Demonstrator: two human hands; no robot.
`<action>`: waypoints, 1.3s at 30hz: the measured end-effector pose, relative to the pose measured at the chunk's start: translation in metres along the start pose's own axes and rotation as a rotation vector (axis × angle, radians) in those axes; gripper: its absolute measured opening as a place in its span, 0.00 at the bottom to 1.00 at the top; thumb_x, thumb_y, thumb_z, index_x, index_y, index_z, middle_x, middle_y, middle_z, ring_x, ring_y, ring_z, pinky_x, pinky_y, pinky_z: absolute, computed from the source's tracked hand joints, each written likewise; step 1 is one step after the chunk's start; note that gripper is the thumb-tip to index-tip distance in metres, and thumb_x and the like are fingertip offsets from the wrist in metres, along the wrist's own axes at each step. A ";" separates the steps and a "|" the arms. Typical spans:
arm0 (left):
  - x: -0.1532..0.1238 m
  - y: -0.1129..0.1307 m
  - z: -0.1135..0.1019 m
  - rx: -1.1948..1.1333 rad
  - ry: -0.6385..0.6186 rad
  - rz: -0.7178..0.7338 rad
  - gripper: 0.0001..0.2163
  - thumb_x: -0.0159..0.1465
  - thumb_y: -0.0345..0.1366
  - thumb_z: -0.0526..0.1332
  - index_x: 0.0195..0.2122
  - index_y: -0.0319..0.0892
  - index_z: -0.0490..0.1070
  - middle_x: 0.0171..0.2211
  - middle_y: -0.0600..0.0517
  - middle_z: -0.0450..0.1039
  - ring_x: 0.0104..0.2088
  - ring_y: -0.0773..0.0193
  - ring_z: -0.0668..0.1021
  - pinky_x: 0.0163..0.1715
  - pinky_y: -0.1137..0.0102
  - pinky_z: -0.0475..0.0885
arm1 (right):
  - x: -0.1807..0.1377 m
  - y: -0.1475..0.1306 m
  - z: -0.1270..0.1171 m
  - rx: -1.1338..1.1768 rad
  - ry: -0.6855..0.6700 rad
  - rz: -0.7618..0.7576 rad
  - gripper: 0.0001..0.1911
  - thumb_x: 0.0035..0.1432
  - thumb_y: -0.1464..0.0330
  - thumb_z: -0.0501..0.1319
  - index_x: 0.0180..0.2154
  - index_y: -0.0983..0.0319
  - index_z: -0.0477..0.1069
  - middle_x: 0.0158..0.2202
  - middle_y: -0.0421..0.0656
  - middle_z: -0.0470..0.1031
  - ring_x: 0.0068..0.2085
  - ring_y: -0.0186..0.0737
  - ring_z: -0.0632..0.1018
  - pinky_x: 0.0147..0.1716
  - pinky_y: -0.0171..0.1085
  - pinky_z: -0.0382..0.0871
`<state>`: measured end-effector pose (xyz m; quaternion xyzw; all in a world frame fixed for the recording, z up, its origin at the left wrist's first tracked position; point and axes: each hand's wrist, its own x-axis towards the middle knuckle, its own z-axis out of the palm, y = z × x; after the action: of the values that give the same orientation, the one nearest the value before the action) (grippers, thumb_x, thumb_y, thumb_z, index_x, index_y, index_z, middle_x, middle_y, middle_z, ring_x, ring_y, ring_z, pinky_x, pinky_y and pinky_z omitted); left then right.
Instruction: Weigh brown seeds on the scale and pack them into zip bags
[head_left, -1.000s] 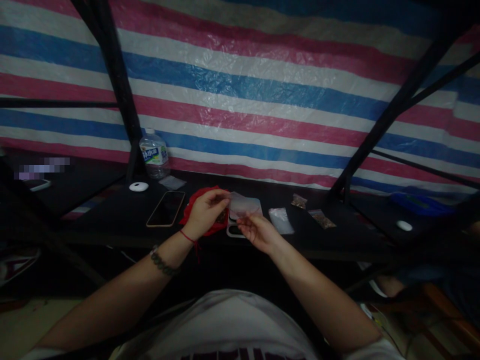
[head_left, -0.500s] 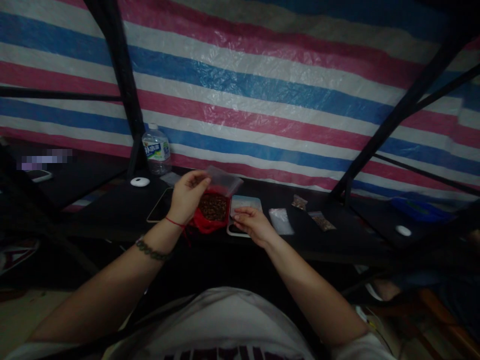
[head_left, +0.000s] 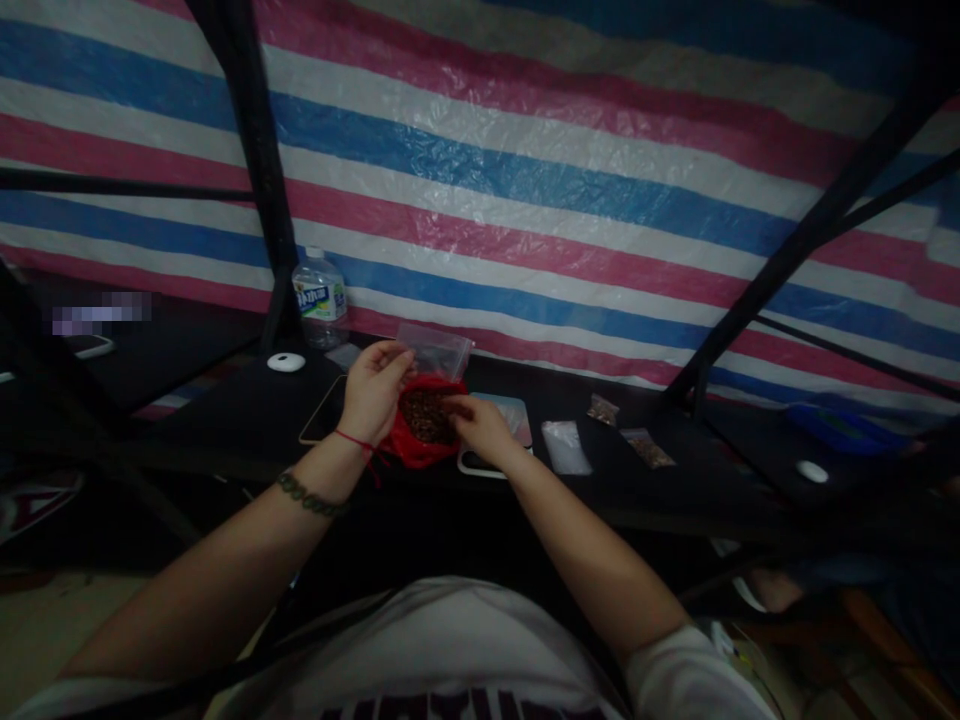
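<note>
1. Striped plastic sheeting [head_left: 525, 180] in red, white and blue forms the background behind a black table [head_left: 210, 420].
2. Bottle [head_left: 322, 335]: clear, upright at the rear left. Its blue, white and green label carries large characters, too blurred to read with certainty.
3. Shirt [head_left: 450, 640]: white, with dark block lettering cut off by the lower edge; the full word cannot be read.
4. Red bag [head_left: 420, 450]: open on the table between the hands, its crinkled sides surrounding a mass of small brown pieces [head_left: 426, 415].
5. Clear bag [head_left: 435, 352]: thin, flat and see-through, located above the far side of the red bag.
6. Left hand [head_left: 375, 390]: fingers pinched on the near edge of the clear bag.
7. Right hand [head_left: 487, 425]: fingers close together at the brown pieces; whether they grip any cannot be told.
8. Scale [head_left: 519, 412]: beneath the right hand, just beside the red bag.
</note>
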<state>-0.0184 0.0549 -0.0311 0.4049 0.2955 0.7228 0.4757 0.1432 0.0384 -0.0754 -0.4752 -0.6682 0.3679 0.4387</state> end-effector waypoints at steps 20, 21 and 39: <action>-0.070 -0.028 0.026 0.386 -0.727 -0.502 0.13 0.51 0.42 0.69 0.33 0.39 0.75 0.27 0.49 0.79 0.27 0.65 0.79 0.28 0.72 0.73 | -0.056 -0.023 -0.120 0.552 0.462 -0.024 0.14 0.47 0.59 0.67 0.30 0.60 0.67 0.25 0.37 0.70 0.26 0.32 0.71 0.25 0.31 0.66; -0.070 -0.027 0.026 0.396 -0.742 -0.510 0.12 0.51 0.41 0.69 0.32 0.39 0.75 0.26 0.49 0.79 0.26 0.66 0.79 0.27 0.73 0.72 | -0.055 -0.017 -0.135 0.522 0.528 -0.058 0.14 0.48 0.59 0.66 0.29 0.60 0.65 0.23 0.36 0.68 0.24 0.31 0.69 0.24 0.31 0.64; -0.068 -0.028 0.023 0.432 -0.905 -0.500 0.11 0.53 0.41 0.67 0.33 0.40 0.75 0.26 0.50 0.79 0.25 0.67 0.79 0.26 0.74 0.72 | -0.044 0.080 -0.171 -1.015 0.346 0.228 0.21 0.60 0.68 0.52 0.53 0.66 0.68 0.53 0.54 0.70 0.56 0.49 0.68 0.56 0.44 0.58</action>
<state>0.0286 0.0037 -0.0633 0.6806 0.2902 0.2652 0.6182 0.3354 0.0315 -0.0997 -0.7501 -0.6241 -0.0391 0.2152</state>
